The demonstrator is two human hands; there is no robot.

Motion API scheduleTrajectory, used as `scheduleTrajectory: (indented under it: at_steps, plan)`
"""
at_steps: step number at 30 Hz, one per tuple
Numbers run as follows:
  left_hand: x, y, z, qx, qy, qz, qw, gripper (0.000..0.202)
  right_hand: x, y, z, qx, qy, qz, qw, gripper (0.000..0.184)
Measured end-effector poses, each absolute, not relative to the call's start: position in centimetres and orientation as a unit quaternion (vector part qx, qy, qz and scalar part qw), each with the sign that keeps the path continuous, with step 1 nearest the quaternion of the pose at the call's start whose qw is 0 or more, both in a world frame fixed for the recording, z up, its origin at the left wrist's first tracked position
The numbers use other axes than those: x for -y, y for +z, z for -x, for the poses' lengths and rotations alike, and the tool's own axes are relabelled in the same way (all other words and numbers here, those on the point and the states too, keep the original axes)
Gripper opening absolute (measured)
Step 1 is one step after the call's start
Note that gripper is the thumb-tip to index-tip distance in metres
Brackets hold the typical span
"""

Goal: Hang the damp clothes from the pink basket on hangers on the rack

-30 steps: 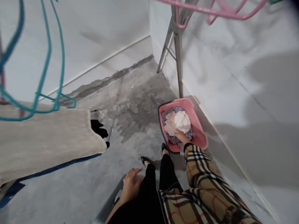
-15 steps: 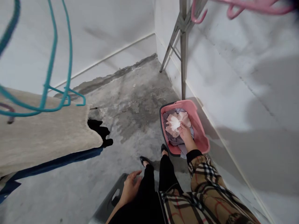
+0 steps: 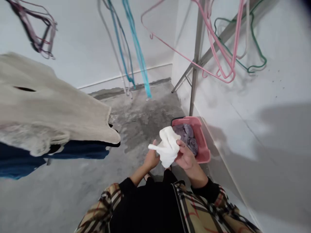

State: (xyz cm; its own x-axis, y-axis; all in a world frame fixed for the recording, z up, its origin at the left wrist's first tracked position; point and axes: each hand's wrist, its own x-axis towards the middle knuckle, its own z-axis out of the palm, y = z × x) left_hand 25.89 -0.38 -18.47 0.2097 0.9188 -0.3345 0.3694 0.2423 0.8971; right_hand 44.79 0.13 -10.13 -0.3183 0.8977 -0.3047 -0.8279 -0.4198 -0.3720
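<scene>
A crumpled white cloth [image 3: 167, 147] is up in front of my body, between my two hands. My right hand [image 3: 186, 156] pinches its right side with thumb and fingers. On the other side, my left hand [image 3: 151, 158] grips the left edge, its fingers partly hidden behind the fabric. The folds conceal what kind of piece it is. Below and to the right, a pink laundry basket [image 3: 203, 142] stands on the floor against the wall, with greyish-purple clothes [image 3: 188, 136] bunched inside.
Pink hangers [image 3: 220, 72], blue hangers [image 3: 141, 58] and a green hanger [image 3: 261, 64] hang overhead. At left hang a beige garment [image 3: 73, 110] and dark blue clothes [image 3: 80, 150]. A metal rack leg [image 3: 193, 87] rises behind the basket.
My right hand has lifted out of the basket with the white cloth. My left hand has come up from beside my leg to the cloth. The view has tilted upward, showing more hangers.
</scene>
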Motion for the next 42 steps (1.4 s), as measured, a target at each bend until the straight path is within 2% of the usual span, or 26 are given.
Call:
scheduleTrajectory:
  at_steps: [4, 7, 10, 15, 19, 21, 24, 26, 30, 33, 38, 42]
  plan:
    - [-0.8, -15.4, -22.8, -0.582, 0.299, -0.563, 0.506, 0.044, -1.7, -5.8, -44.4, 0.103, 0.742, 0.262, 0.609, 0.014]
    - [-0.9, -12.2, -18.9, -0.582, 0.340, -0.551, 0.491, 0.041, -3.3, -3.4, -44.3, 0.119, 0.680, 0.256, 0.677, 0.017]
    - [-0.7, -8.2, -15.3, -0.577, 0.395, -0.535, 0.474, 0.044, -4.4, -1.8, -43.4, 0.132, 0.663, 0.248, 0.694, 0.021]
    - [0.1, -1.9, -12.2, -0.518, 0.459, -0.414, 0.592, 0.050, -5.5, -0.4, -40.5, 0.200, 0.668, 0.267, 0.665, 0.020]
    - [0.7, 0.9, -11.8, -0.452, 0.506, -0.295, 0.673, 0.046, -4.2, -0.3, -36.5, 0.327, 0.696, 0.298, 0.566, 0.044]
    - [0.9, 1.5, -11.9, -0.444, 0.510, -0.262, 0.688, 0.046, -2.8, -0.5, -33.8, 0.412, 0.684, 0.320, 0.510, 0.051]
    - [1.0, 1.8, -12.0, -0.450, 0.506, -0.232, 0.699, 0.043, -0.6, -0.8, -29.8, 0.489, 0.664, 0.329, 0.460, 0.041]
    - [1.1, 1.8, -11.9, -0.452, 0.512, -0.215, 0.698, 0.039, 0.1, -1.0, -28.0, 0.498, 0.661, 0.331, 0.453, 0.033]
    - [1.4, 2.1, -11.0, -0.465, 0.520, -0.200, 0.688, 0.033, -0.1, -0.8, -27.0, 0.507, 0.648, 0.344, 0.453, 0.029]
    - [1.7, 2.1, -9.8, -0.467, 0.511, -0.190, 0.696, 0.033, -1.0, -0.3, -27.7, 0.490, 0.633, 0.357, 0.481, 0.026]
    - [1.7, 1.7, -7.8, -0.459, 0.520, -0.208, 0.690, 0.034, -2.4, 1.0, -29.1, 0.392, 0.589, 0.382, 0.595, 0.030]
    - [1.2, 1.0, -6.6, -0.463, 0.552, -0.240, 0.651, 0.039, -3.2, 1.8, -30.0, 0.408, 0.560, 0.389, 0.608, 0.029]
